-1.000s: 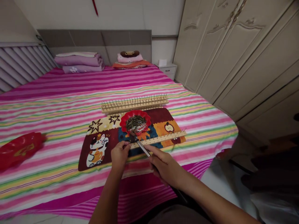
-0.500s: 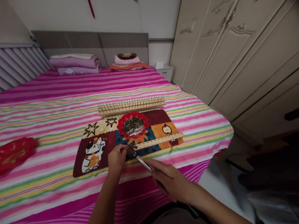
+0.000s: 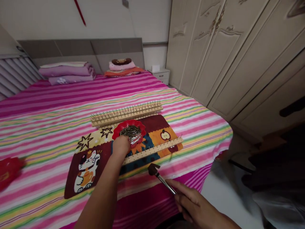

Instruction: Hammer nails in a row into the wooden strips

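Note:
My right hand (image 3: pixel 190 198) is closed around the handle of a claw hammer (image 3: pixel 164 182), its dark head raised over the near edge of the mat. My left hand (image 3: pixel 121 146) reaches to the near left rim of a red scalloped dish (image 3: pixel 140 124) full of nails (image 3: pixel 132 133); its fingertips are hidden behind the hand. In front of the dish lies a narrow wooden strip (image 3: pixel 152 150) with a row of holes or nails and some nails upright at its right end. Behind the dish, wooden strips (image 3: pixel 128 113) bristle with upright nails.
Under the work is a patterned mat (image 3: pixel 71 178) on a bed with a striped cover (image 3: pixel 43 152). A red dish (image 3: pixel 9 171) sits at the far left. Folded bedding (image 3: pixel 66 71) lies by the headboard (image 3: pixel 114 47). A wardrobe (image 3: pixel 214 63) stands at the right.
My left hand has left the near strip's left end and moved up to the nail dish. The hammer has swung away from the strip to the right, still in my right hand.

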### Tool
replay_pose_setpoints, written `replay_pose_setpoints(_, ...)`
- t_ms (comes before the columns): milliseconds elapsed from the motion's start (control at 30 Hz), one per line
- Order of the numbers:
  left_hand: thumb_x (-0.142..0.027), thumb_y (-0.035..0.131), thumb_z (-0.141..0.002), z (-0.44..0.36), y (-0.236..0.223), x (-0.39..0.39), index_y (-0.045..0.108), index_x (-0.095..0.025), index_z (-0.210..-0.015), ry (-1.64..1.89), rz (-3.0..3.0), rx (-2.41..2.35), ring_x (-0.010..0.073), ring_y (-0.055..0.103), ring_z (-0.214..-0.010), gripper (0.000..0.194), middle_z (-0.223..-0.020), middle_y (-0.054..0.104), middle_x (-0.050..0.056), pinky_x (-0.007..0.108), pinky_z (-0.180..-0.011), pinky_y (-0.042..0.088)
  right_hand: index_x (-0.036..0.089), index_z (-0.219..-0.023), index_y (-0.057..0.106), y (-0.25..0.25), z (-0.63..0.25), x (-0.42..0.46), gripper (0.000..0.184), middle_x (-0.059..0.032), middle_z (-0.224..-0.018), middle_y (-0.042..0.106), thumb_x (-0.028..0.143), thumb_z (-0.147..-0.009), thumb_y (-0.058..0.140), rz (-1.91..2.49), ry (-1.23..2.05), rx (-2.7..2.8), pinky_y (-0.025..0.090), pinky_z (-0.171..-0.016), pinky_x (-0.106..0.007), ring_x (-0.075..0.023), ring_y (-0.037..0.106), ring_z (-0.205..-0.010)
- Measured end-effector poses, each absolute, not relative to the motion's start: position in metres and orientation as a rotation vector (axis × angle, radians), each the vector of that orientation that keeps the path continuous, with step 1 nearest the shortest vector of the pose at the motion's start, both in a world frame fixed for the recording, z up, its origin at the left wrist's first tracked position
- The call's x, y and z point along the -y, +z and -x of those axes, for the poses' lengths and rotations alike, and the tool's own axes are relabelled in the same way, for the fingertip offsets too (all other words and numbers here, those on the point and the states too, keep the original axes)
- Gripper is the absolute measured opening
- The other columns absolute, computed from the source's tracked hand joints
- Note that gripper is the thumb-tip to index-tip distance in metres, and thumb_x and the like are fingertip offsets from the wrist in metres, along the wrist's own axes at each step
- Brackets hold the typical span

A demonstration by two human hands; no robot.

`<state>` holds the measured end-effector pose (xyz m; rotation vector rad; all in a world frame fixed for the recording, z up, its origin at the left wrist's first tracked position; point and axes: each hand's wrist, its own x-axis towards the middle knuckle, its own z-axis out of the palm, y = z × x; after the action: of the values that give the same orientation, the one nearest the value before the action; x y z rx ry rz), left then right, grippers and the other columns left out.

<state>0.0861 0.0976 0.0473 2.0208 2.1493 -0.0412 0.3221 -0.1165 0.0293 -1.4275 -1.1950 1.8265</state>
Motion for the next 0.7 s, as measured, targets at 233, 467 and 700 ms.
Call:
replay_pose_setpoints(233, -0.011, 0.058, -0.066, -0.090, 0.044, -0.127, 0.072, -0.011, -0.074, -0.129, -1.928, -2.096, 0.0332, 0.065, -0.092, 0.016, -0.091, 0.071, 0.021, 0.036, -0.074, 0.047, 0.019, -0.142, 0.042, 0.027, -0.324, 0.115, 0.067, 0.0066, -0.061, 0.044, 0.049, -0.082, 0.050, 1.395, 1.816, 1.156, 0.024, -0.043, -0.021, -0.0072, 0.034, -0.045)
replay_pose_setpoints(467, -0.032, 0.055, -0.072, -0.058, 0.052, -0.099, 0.066, -0.019, -0.075, 0.379, -1.830, -1.911, 0.0141, 0.059, -0.065, 0.017, -0.068, 0.067, 0.001, 0.023, -0.060, 0.042, 0.020, -0.142, 0.041, 0.025, -0.324, 0.115, 0.067, 0.0056, -0.061, 0.045, 0.048, -0.082, 0.051, 1.413, 1.827, 1.102, 0.022, -0.040, -0.018, -0.0069, 0.034, -0.044)
replay_pose_setpoints(700, -0.037, 0.078, -0.043, -0.026, 0.052, -0.039, 0.066, -0.014, -0.079, 1.121, -0.991, -1.482, 0.0097, 0.054, -0.058, 0.045, -0.065, 0.066, 0.002, 0.019, -0.053, 0.038, 0.025, -0.143, 0.040, 0.034, -0.318, 0.119, 0.064, 0.0057, -0.064, 0.043, 0.048, -0.084, 0.051, 1.418, 1.853, 1.165, 0.021, -0.035, -0.016, -0.0063, 0.035, -0.043)
